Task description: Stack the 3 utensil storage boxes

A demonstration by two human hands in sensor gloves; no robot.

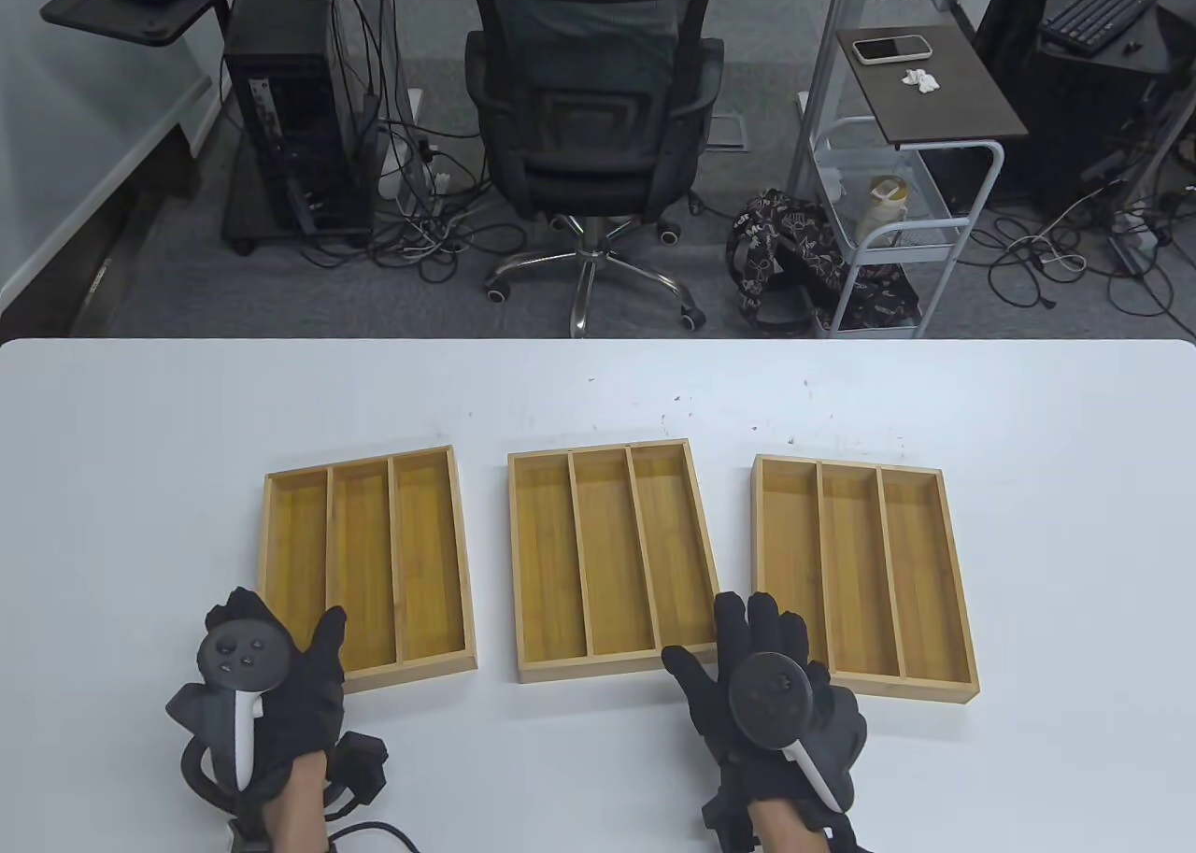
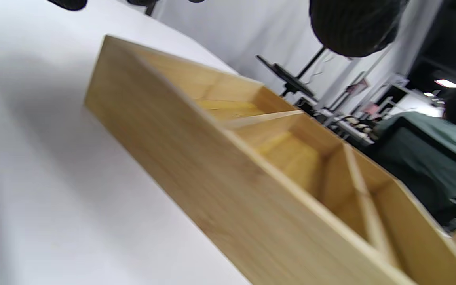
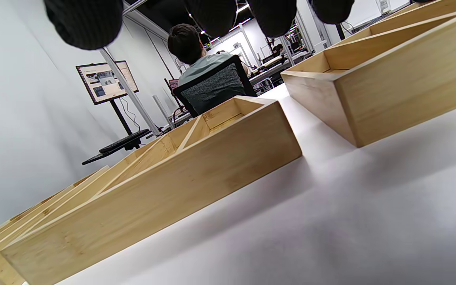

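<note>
Three bamboo utensil boxes, each with three long compartments, lie side by side on the white table: the left box (image 1: pixel 367 568), the middle box (image 1: pixel 612 559) and the right box (image 1: pixel 864 577). All are empty. My left hand (image 1: pixel 280 652) hovers with spread fingers at the left box's near left corner; that box fills the left wrist view (image 2: pixel 232 174). My right hand (image 1: pixel 757 652) is open over the gap between the middle and right boxes, near their front edges. The right wrist view shows the middle box (image 3: pixel 164 186) and the right box (image 3: pixel 390 79) from low down.
The white table (image 1: pixel 598 395) runs wide behind and in front of the boxes. Beyond its far edge stand an office chair (image 1: pixel 593 134), a computer tower (image 1: pixel 290 115) and a white cart (image 1: pixel 897 199), all off the table.
</note>
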